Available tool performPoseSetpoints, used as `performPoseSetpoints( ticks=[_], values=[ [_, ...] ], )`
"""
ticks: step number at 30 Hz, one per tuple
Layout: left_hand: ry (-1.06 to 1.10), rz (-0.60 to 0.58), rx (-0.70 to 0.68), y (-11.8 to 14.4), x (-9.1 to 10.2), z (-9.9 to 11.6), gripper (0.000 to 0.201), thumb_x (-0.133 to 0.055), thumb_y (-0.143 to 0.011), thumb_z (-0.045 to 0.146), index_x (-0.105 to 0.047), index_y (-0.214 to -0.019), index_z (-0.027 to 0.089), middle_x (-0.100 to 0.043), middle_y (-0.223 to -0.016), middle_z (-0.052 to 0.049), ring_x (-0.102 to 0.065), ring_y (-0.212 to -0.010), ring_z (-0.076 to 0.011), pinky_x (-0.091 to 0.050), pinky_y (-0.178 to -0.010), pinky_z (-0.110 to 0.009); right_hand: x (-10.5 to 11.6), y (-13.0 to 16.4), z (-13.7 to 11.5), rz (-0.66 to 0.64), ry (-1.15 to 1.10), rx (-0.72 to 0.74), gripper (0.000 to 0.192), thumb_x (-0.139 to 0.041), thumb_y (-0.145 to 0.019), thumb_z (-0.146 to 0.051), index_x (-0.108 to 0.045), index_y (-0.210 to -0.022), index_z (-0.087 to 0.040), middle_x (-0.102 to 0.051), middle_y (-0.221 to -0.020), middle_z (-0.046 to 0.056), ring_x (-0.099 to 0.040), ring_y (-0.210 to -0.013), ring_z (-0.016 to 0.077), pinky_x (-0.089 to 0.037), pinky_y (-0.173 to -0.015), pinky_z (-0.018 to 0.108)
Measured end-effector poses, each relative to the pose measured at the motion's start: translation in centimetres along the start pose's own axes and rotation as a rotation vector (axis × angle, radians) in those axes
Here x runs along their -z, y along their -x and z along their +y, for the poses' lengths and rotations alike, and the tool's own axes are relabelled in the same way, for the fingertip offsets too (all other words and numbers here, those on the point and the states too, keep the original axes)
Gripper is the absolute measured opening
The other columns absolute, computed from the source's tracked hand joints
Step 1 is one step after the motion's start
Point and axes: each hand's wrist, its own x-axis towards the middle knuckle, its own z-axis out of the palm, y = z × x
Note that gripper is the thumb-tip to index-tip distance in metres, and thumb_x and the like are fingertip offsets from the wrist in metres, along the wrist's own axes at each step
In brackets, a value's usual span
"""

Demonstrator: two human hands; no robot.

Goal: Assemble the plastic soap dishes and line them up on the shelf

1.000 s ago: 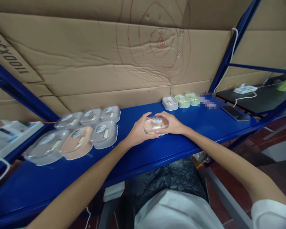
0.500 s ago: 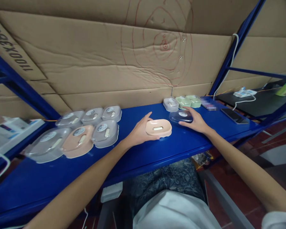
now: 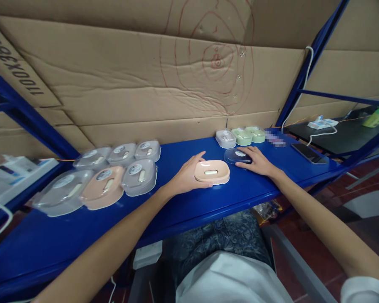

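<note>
My left hand point(image 3: 186, 174) grips the left end of an open peach soap box point(image 3: 221, 178), thumb and fingers on either side. A small white pill-shaped piece point(image 3: 211, 172) shows in the middle of it. To its upper right, a clear lid point(image 3: 232, 156) with a round white label lies on the blue table. My right hand point(image 3: 255, 161) holds that lid by its right end, fingers behind and thumb in front. The palm hides part of the lid's edge.
On the left stand several lidded boxes, mostly grey point(image 3: 140, 179), with one peach box point(image 3: 104, 189) among them. At the back are a grey box point(image 3: 225, 139) and two green boxes point(image 3: 241, 136). A phone point(image 3: 308, 153) lies right; a cardboard wall point(image 3: 113, 75) rises behind.
The clear lid has come down onto the table with my right hand, shifting slightly left. The peach box in my left hand has moved a little to the right and nearer.
</note>
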Motion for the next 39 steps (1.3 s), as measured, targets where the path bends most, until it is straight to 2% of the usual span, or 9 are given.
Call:
performPoseSetpoints(
  ticks=[6, 17, 21, 24, 27, 30, 33, 36, 39],
  values=[
    [-0.026, -0.014, 0.004, 0.0, 0.1, 0.0, 0.119, -0.099, -0.070, 0.050, -0.036, -0.169, 0.029, -0.057, -0.155, -0.012, -0.057, -0.145, -0.0369, -0.041, -0.125, -0.053, -0.2, -0.1, 0.0, -0.043, 0.070, 0.005, 0.084, -0.057, -0.096, -0.080, -0.056, -0.160, -0.026, -0.065, -0.151, 0.018, -0.060, -0.134, 0.0463, -0.047, -0.111, 0.067],
    [-0.045, -0.012, -0.002, 0.0, 0.0, -0.2, 0.116, -0.099, -0.071, 0.049, -0.037, -0.167, 0.029, -0.056, -0.158, -0.013, -0.055, -0.147, -0.0370, -0.040, -0.126, -0.055, -0.1, 0.0, -0.2, -0.072, 0.072, 0.033, 0.081, -0.061, -0.096, -0.074, -0.054, -0.160, -0.024, -0.062, -0.157, 0.018, -0.060, -0.136, 0.0472, -0.047, -0.111, 0.068],
    [-0.052, -0.015, 0.011, 0.0, 0.1, 0.1, 0.115, -0.097, -0.072, 0.053, -0.038, -0.167, 0.027, -0.054, -0.161, -0.014, -0.052, -0.150, -0.0382, -0.039, -0.128, -0.055, 0.3, 0.0, -0.4, -0.021, 0.031, 0.043, 0.079, -0.065, -0.096, -0.070, -0.054, -0.159, -0.024, -0.060, -0.158, 0.018, -0.057, -0.141, 0.0464, -0.044, -0.117, 0.069],
    [-0.067, -0.023, 0.014, 0.0, 0.1, 0.1, 0.115, -0.096, -0.073, 0.053, -0.036, -0.168, 0.028, -0.049, -0.166, -0.015, -0.047, -0.155, -0.0399, -0.036, -0.129, -0.057, 1.0, 0.0, -1.8, 0.078, -0.034, 0.077, 0.075, -0.067, -0.096, -0.067, -0.054, -0.158, -0.025, -0.060, -0.157, 0.018, -0.055, -0.144, 0.0459, -0.041, -0.121, 0.070],
    [-0.091, -0.039, 0.020, 0.1, 0.1, -0.1, 0.117, -0.095, -0.074, 0.052, -0.033, -0.170, 0.028, -0.044, -0.170, -0.015, -0.044, -0.156, -0.0415, -0.033, -0.130, -0.060, 1.5, -0.1, -4.5, 0.145, -0.146, 0.135, 0.070, -0.067, -0.098, -0.063, -0.053, -0.158, -0.030, -0.061, -0.155, 0.015, -0.054, -0.145, 0.0433, -0.043, -0.122, 0.068],
    [-0.112, -0.070, 0.023, 0.2, 0.1, -0.3, 0.118, -0.093, -0.075, 0.053, -0.030, -0.172, 0.027, -0.044, -0.171, -0.016, -0.044, -0.154, -0.0423, -0.035, -0.128, -0.062, 1.1, -0.4, -7.8, 0.098, -0.283, 0.221, 0.070, -0.071, -0.097, -0.061, -0.051, -0.158, -0.033, -0.061, -0.156, 0.012, -0.056, -0.146, 0.0395, -0.046, -0.121, 0.065],
    [-0.131, -0.095, 0.015, 0.2, 0.2, -0.2, 0.115, -0.089, -0.077, 0.051, -0.029, -0.172, 0.025, -0.043, -0.171, -0.018, -0.044, -0.153, -0.0429, -0.034, -0.127, -0.063, -0.3, -0.8, -10.3, 0.012, -0.383, 0.303, 0.080, -0.079, -0.092, -0.061, -0.050, -0.159, -0.030, -0.060, -0.155, 0.014, -0.058, -0.144, 0.0380, -0.049, -0.119, 0.061],
    [-0.141, -0.102, 0.009, 0.3, 0.3, 0.0, 0.112, -0.087, -0.077, 0.045, -0.030, -0.172, 0.025, -0.047, -0.168, -0.018, -0.044, -0.152, -0.0440, -0.037, -0.125, -0.064, -1.6, -1.1, -11.4, -0.046, -0.425, 0.357, 0.087, -0.086, -0.085, -0.061, -0.052, -0.158, -0.029, -0.062, -0.152, 0.015, -0.060, -0.140, 0.0386, -0.051, -0.117, 0.061],
    [-0.139, -0.094, 0.003, 0.3, 0.3, 0.1, 0.110, -0.087, -0.078, 0.043, -0.032, -0.172, 0.027, -0.050, -0.165, -0.017, -0.047, -0.149, -0.0442, -0.040, -0.122, -0.064, -2.3, -1.3, -11.3, -0.051, -0.456, 0.366, 0.081, -0.085, -0.087, -0.060, -0.056, -0.156, -0.029, -0.065, -0.150, 0.014, -0.062, -0.139, 0.0372, -0.052, -0.117, 0.060]
  ],
)
